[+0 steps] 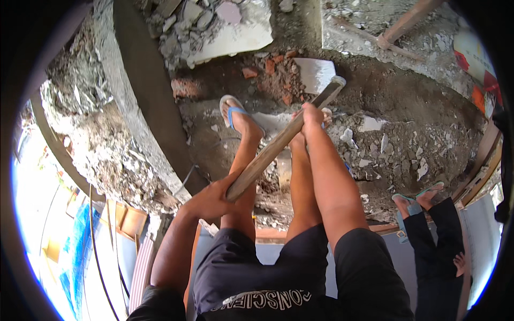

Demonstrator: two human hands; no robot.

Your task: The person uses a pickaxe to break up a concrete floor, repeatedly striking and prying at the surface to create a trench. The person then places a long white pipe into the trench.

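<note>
Both my hands grip the long wooden handle of a hoe (274,145), which slants from lower left to upper right. My left hand (210,199) is wrapped round the near end of the handle. Further up, my right hand (310,120) closes round it, not far from the metal collar at the head. The pale flat blade (316,74) rests against the dirt beside a heap of broken red brick (279,80). My sandalled left foot (238,115) stands on the rubble; the right foot is mostly hidden behind my right hand and the handle.
A curved concrete edge (134,101) runs down the left. Broken slabs (235,32) and stones lie at the far side. A rusty metal pole (412,21) leans in at upper right. Another person in dark trousers (441,241) stands at right. Loose rubble (396,155) covers the right side.
</note>
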